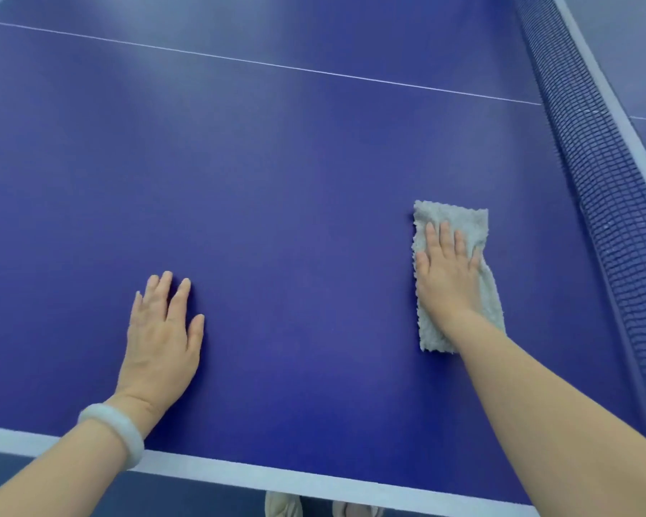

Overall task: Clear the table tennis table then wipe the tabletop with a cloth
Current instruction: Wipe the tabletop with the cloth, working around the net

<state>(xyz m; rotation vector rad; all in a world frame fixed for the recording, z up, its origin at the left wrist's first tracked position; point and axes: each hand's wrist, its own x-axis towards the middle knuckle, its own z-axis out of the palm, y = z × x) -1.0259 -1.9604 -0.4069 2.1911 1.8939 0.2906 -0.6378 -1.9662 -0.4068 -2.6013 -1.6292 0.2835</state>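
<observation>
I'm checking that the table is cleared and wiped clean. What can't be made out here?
Head view only:
- Tabletop beyond the net: cut off by the frame's right edge.
- Cloth middle: hidden under the right hand.
- Dust or streaks: too fine to see.
- Shoes: mostly hidden by the table edge.

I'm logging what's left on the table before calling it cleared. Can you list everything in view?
tabletop: one, blue, fills most of the view
thin line: one, white, crosses the far tabletop up to the net
edge band: one, white, along the near edge
net: one, dark mesh with a white top band, right side
cloth: one, grey, flat on the tabletop near the net
shoes: two, pale, partly seen below the near edge
bracelet: one, pale, on the left wrist
left hand: flat on the bare tabletop
right hand: flat on the cloth, fingers straight
</observation>
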